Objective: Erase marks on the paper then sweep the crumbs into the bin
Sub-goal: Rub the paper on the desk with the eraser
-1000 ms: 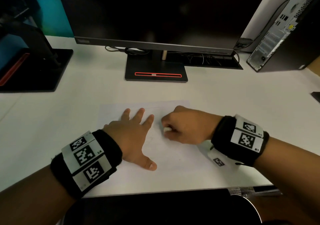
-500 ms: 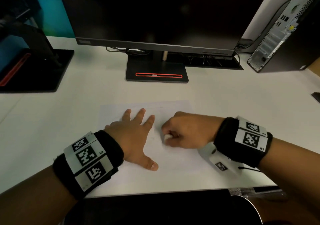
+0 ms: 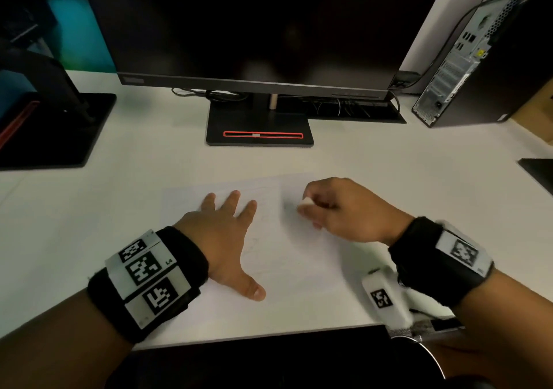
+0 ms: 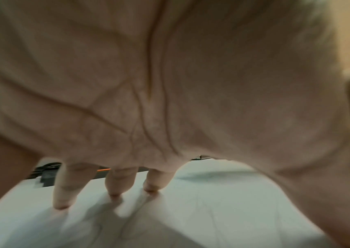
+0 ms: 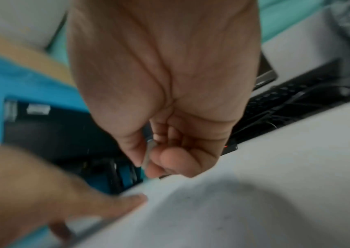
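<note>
The paper (image 3: 287, 257) is laid flat on the white desk (image 3: 89, 209), in front of the monitor stand (image 3: 259, 131). Faint pencil marks are seen on it. It is pressed down by the left hand (image 3: 223, 239), fingers spread flat. A white eraser (image 3: 306, 201) is pinched in the curled right hand (image 3: 344, 209) over the sheet's far right part.

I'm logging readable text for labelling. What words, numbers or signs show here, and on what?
"L4": left wristband, beside its square code markers.
Right wristband: small characters, too blurred to read.
Monitor bezel logo: too blurred.
Computer tower yellow sticker: unreadable.
Paper: faint pencil marks, no legible words.
</note>
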Tool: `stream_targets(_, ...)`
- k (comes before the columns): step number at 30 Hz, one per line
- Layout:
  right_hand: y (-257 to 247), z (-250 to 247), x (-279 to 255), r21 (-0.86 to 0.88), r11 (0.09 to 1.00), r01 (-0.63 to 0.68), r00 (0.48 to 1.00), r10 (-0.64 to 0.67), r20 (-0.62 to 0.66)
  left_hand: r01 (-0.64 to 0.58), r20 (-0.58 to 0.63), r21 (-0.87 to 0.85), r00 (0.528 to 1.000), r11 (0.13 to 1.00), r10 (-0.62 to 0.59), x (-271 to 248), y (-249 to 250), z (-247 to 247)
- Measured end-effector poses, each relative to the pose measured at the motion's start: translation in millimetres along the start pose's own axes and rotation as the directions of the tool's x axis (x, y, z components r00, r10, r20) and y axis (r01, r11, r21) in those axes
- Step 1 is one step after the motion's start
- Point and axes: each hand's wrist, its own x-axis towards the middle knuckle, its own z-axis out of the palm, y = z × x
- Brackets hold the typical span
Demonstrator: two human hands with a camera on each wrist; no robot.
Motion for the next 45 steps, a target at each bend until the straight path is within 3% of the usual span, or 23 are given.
stream_targets(2, -9, 3, -20, 0.474, 0.872, -0.122, 0.988, 0.152, -0.025, 0.006, 0.013, -0.005, 1.0, 1.0, -0.006, 0, 0, -4)
stream_targets(4, -26, 19, -40, 0.83, 0.519, -0.207, 0.972, 0.208, 0.112, 0.008, 0.016, -0.007, 1.0, 1.0, -0.008, 1, 0, -7)
stream_targets(6, -40, 46, -57, 0.921, 0.225, -0.317, 0.948, 0.106, 0.3, 0.005, 0.013, 0.004, 1.0, 1.0, -0.005, 3, 0, -6)
stream_targets(9, -34, 64, -61, 0.919, 0.034, -0.394, 0.917, 0.081, 0.39, 0.002, 0.009, 0.015, 1.0, 1.0, -0.002, 4, 1, -5)
stream_targets(11, -14, 57, -50, 0.945, -0.187, -0.269, 0.911, 0.268, 0.312, 0.003, 0.007, 0.009, 1.0, 1.0, -0.003, 2, 0, -5)
stream_targets(13, 5, 42, -42, 0.959, -0.283, 0.021, 0.864, 0.488, 0.125, -0.002, 0.001, 0.003, 1.0, 1.0, 0.002, 1, 0, -4)
stream_targets(15, 7, 32, -42, 0.94, -0.266, 0.215, 0.82, 0.572, -0.026, -0.007, -0.002, 0.002, 1.0, 1.0, 0.007, 3, -1, -4)
stream_targets(17, -10, 37, -49, 0.93, -0.318, 0.185, 0.862, 0.507, 0.002, -0.007, -0.003, -0.002, 1.0, 1.0, 0.007, 3, -2, -3)
stream_targets(20, -43, 64, -62, 0.953, -0.25, -0.173, 0.939, 0.249, 0.236, -0.012, -0.009, 0.003, 1.0, 1.0, 0.012, 3, -2, -2)
stream_targets(22, -40, 75, -63, 0.912, -0.154, -0.38, 0.898, 0.173, 0.404, -0.018, -0.019, 0.016, 1.0, 1.0, 0.018, 3, -2, -1)
stream_targets(23, -31, 72, -60, 0.9, -0.157, -0.406, 0.883, 0.186, 0.431, -0.017, -0.016, 0.017, 1.0, 1.0, 0.017, 3, -2, -1)
stream_targets(25, -4, 54, -50, 0.908, -0.296, -0.298, 0.863, 0.323, 0.388, -0.013, -0.002, 0.015, 1.0, 1.0, 0.013, 1, -2, 0)
stream_targets(27, 21, 33, -41, 0.912, -0.41, 0.023, 0.829, 0.518, 0.212, -0.013, 0.006, 0.016, 1.0, 1.0, 0.013, -1, -1, 0)
stream_targets(29, 31, 19, -44, 0.89, -0.371, 0.266, 0.765, 0.643, 0.04, -0.014, 0.006, 0.017, 1.0, 1.0, 0.014, -2, 1, 1)
stream_targets(30, 27, 17, -47, 0.884, -0.366, 0.29, 0.778, 0.628, 0.005, -0.015, 0.004, 0.018, 1.0, 1.0, 0.015, -2, 1, 1)
stream_targets(33, -4, 40, -58, 0.918, -0.396, 0.011, 0.908, 0.388, 0.157, -0.012, -0.004, 0.018, 1.0, 1.0, 0.012, -3, 2, 2)
stream_targets(34, -16, 51, -61, 0.93, -0.337, -0.144, 0.926, 0.286, 0.247, -0.013, -0.003, 0.019, 1.0, 1.0, 0.013, -3, 3, 3)
stream_targets(36, -21, 65, -62, 0.913, -0.187, -0.364, 0.894, 0.204, 0.398, -0.016, -0.007, 0.026, 1.0, 1.0, 0.016, -3, 4, 5)
stream_targets(38, -13, 61, -52, 0.917, -0.237, -0.321, 0.876, 0.293, 0.383, -0.013, -0.008, 0.035, 1.0, 0.999, 0.013, -4, 4, 6)
stream_targets(40, -2, 50, -37, 0.951, -0.308, -0.029, 0.844, 0.502, 0.188, -0.013, -0.009, 0.045, 1.0, 0.999, 0.013, -5, 4, 6)
stream_targets(42, -11, 43, -33, 0.967, -0.196, 0.163, 0.792, 0.611, -0.01, -0.015, -0.012, 0.058, 1.0, 0.998, 0.016, -6, 4, 7)
stream_targets(43, -21, 44, -34, 0.972, -0.174, 0.16, 0.808, 0.588, -0.027, -0.017, -0.021, 0.065, 1.0, 0.998, 0.018, -6, 4, 7)
stream_targets(45, -46, 58, -40, 0.982, -0.165, -0.09, 0.912, 0.382, 0.147, -0.023, -0.044, 0.074, 0.999, 0.997, 0.027, -7, 3, 9)
